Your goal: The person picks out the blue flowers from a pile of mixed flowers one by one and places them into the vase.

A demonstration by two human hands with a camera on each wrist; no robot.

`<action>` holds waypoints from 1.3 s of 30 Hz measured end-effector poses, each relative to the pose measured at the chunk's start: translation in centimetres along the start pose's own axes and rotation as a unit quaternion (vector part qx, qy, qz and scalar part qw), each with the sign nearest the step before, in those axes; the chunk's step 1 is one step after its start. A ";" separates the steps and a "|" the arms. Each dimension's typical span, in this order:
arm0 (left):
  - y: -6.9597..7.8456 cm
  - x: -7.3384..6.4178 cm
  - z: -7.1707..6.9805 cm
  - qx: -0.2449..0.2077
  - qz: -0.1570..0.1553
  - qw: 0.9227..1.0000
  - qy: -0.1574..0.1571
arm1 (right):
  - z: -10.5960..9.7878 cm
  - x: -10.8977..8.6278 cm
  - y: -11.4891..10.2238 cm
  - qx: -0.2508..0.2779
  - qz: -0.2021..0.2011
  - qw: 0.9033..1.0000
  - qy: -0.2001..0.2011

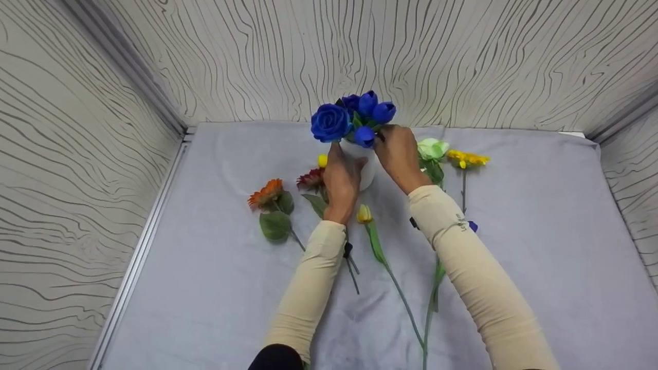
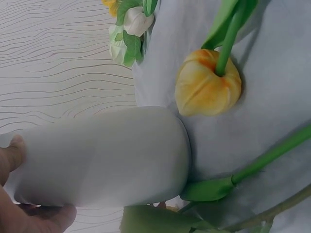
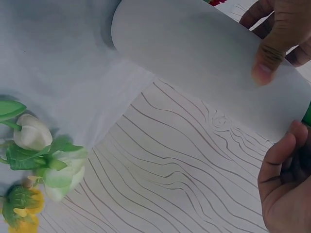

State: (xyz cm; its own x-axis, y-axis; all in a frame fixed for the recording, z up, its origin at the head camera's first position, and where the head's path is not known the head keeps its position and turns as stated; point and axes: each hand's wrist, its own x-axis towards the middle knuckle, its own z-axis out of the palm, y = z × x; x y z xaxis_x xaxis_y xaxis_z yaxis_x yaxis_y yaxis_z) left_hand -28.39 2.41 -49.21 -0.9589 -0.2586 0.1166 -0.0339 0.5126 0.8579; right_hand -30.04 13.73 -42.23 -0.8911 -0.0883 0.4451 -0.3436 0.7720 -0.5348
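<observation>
A white vase [image 1: 361, 150] stands toward the back of the cloth, with a blue rose [image 1: 330, 123] and several blue tulips [image 1: 384, 112] at its mouth. My left hand [image 1: 342, 180] grips the vase's side; in the left wrist view its fingers and thumb [image 2: 14, 150] wrap the white wall. At the rim on the other side, my right hand [image 1: 398, 154] has its fingers curled at the blue tulips, just under the blooms. The right wrist view shows this hand [image 3: 286, 179] by the vase mouth; its fingertips and the stems there are partly hidden.
Left of the vase lie an orange flower [image 1: 267, 195] and a dark red one [image 1: 310, 179]. A yellow tulip [image 1: 364, 214] lies in front. To the right are a pale green-white flower [image 1: 433, 148] and a yellow flower [image 1: 468, 159]. Patterned panels [image 1: 329, 56] stand behind and beside.
</observation>
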 end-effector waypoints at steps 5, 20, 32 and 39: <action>0.1 0.0 0.0 -0.001 -0.003 1.000 -0.004 | -0.5 0.1 0.0 -0.007 -0.004 0.999 -0.042; -0.7 0.4 -1.1 -0.002 0.039 0.998 -0.042 | -0.2 -0.8 -0.1 0.027 -0.018 0.997 -0.066; -1.3 0.5 -1.8 -0.004 0.069 0.995 -0.068 | 0.1 -1.1 -0.3 0.020 -0.021 0.998 -0.059; -1.6 1.0 -1.9 0.013 0.089 0.993 -0.074 | 0.2 -1.2 -0.3 0.027 -0.020 0.998 -0.059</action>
State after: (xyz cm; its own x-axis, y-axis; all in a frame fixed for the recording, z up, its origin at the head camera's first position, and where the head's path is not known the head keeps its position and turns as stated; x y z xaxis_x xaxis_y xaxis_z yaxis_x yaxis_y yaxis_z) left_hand -28.73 -0.21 -49.49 -0.9813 -0.0407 0.1883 0.1337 0.5601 0.8176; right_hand -28.91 13.42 -42.75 -0.9039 -0.1939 0.3814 -0.3921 0.7321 -0.5571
